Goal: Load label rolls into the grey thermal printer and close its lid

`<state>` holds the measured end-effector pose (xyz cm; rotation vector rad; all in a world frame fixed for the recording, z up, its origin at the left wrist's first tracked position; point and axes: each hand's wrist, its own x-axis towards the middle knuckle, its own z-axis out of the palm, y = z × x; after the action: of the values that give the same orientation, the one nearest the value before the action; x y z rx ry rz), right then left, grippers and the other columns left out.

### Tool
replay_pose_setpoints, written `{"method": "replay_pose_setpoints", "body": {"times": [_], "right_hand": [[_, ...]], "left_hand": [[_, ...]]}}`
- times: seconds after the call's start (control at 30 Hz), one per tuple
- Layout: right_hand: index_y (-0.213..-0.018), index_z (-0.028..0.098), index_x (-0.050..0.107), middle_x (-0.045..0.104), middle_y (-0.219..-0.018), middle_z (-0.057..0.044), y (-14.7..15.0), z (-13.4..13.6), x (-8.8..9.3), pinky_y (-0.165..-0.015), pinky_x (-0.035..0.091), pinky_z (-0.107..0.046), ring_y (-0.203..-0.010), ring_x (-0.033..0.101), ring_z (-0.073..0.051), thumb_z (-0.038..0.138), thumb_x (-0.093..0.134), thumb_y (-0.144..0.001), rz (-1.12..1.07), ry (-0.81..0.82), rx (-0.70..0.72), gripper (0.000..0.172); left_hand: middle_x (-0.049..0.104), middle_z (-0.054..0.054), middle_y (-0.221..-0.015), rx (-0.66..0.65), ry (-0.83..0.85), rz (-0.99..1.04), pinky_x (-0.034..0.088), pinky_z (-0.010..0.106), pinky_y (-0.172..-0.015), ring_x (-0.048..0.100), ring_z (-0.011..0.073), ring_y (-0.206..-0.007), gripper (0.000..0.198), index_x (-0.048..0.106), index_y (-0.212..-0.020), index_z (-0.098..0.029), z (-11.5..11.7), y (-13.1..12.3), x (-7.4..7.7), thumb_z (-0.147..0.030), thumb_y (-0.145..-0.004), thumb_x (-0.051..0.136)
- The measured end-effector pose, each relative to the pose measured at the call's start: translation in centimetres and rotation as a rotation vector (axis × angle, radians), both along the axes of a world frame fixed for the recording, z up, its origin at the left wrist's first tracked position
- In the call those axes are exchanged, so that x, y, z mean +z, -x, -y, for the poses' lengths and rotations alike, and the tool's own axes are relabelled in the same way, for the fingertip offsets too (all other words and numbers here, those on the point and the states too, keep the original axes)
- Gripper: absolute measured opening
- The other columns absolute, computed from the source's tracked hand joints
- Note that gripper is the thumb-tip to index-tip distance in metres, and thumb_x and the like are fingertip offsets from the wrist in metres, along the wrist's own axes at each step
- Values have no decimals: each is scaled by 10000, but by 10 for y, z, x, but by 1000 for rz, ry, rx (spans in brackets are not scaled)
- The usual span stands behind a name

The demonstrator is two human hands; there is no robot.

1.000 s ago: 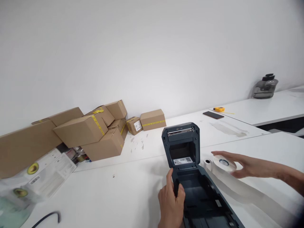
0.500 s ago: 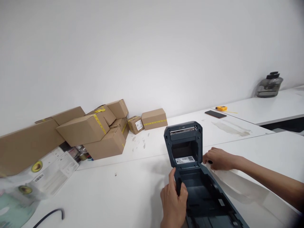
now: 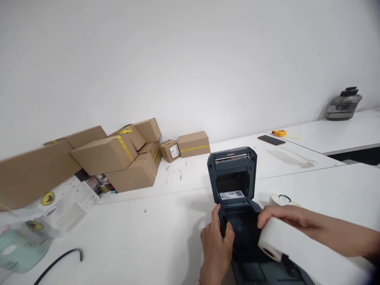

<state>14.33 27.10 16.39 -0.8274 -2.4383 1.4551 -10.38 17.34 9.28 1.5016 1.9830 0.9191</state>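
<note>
A dark label printer [image 3: 230, 178] stands on the white table with its lid raised, showing a roller and a white sticker inside the lid. My left hand [image 3: 216, 243] is closed around the left edge of its base, near the hinge. Over the open base, my right hand [image 3: 292, 217] grips a white label roll [image 3: 271, 239], its fingers partly hidden behind the paper. The roll's hollow core faces down and left, and a wide loose paper strip [image 3: 326, 255] trails toward the lower right corner. Behind my right hand sits another white roll [image 3: 280, 199].
Several cardboard boxes [image 3: 133, 172] are piled at the left by the wall, with plastic mailing bags [image 3: 71, 206] in front. A black cable [image 3: 59, 259] curves at lower left. A phone [image 3: 271, 139], a yellow tape measure [image 3: 279, 133] and a bottle [image 3: 342, 106] are at back right.
My right hand has come from beyond the printer's right side to above its open base, bringing the label roll into view. My left hand keeps its hold on the edge.
</note>
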Motion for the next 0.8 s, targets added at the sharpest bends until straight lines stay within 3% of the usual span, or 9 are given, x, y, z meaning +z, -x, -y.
{"method": "replay_pose_setpoints", "body": {"times": [0.07, 0.13, 0.27, 0.37, 0.47, 0.53, 0.63, 0.73, 0.8], "right_hand": [[-1188, 287, 670, 704, -1013, -65, 26, 7, -7, -761, 520, -338, -897, 663, -257, 640, 473, -959, -6, 75, 111, 464], [-1129, 262, 672, 665, -859, -40, 43, 8, -11, -684, 466, -305, -794, 629, -220, 589, 492, -967, 34, 38, 123, 407], [-1077, 222, 680, 514, -726, 27, 53, 1, -13, -602, 370, -249, -652, 504, -131, 356, 596, -908, 121, 23, 159, 231], [-1077, 218, 700, 437, -752, 56, 53, -11, -11, -553, 312, -219, -596, 375, -79, 218, 684, -738, 129, 92, 237, 340], [-1105, 200, 705, 498, -752, 58, 54, -23, -5, -567, 357, -219, -602, 421, -80, 221, 726, -631, 137, 165, 303, 476], [-1106, 196, 745, 558, -755, 40, 59, -29, 2, -589, 396, -239, -626, 491, -106, 252, 741, -609, 211, 97, 338, 500], [-1072, 213, 806, 628, -766, -2, 72, -32, 9, -629, 426, -280, -703, 583, -175, 296, 761, -618, 354, -143, 401, 464], [-993, 223, 824, 668, -751, -21, 92, -31, -2, -677, 433, -319, -751, 605, -219, 332, 782, -631, 395, -358, 524, 380], [-874, 221, 814, 647, -668, 1, 105, -31, -18, -672, 435, -324, -696, 590, -208, 356, 812, -615, 377, -416, 576, 292]], "left_hand": [[743, 64, -967, -8, -6, -15, 451, 385, -915, 678, 274, -965, 552, 458, -1495, -212, -1, 0, -1, -394, -977, 402], [750, 76, -984, -15, 8, -20, 451, 408, -906, 684, 291, -963, 559, 449, -1501, -208, -2, 0, -2, -390, -976, 392], [752, 85, -1011, -18, 14, -20, 452, 419, -913, 686, 299, -986, 562, 442, -1507, -207, -1, 0, -1, -369, -970, 407], [751, 84, -1047, -8, -6, -13, 444, 425, -942, 674, 301, -1047, 552, 443, -1505, -215, 2, -1, 1, -350, -970, 419], [752, 93, -1080, -15, -5, -7, 438, 450, -962, 668, 316, -1083, 552, 443, -1505, -208, 4, -1, 2, -341, -970, 416], [753, 92, -1081, -25, -8, 1, 437, 460, -965, 669, 322, -1088, 551, 438, -1507, -206, 3, 0, 1, -341, -974, 403], [753, 84, -1067, -29, -10, 12, 439, 451, -962, 671, 317, -1084, 547, 438, -1506, -216, 2, 1, 1, -340, -974, 404], [752, 85, -1062, -18, -10, 2, 439, 438, -964, 669, 310, -1081, 545, 450, -1499, -211, 1, 1, 0, -322, -966, 417], [750, 82, -1049, -8, -12, -5, 442, 422, -961, 671, 299, -1064, 543, 457, -1494, -209, 2, 0, 0, -317, -962, 428]]}}
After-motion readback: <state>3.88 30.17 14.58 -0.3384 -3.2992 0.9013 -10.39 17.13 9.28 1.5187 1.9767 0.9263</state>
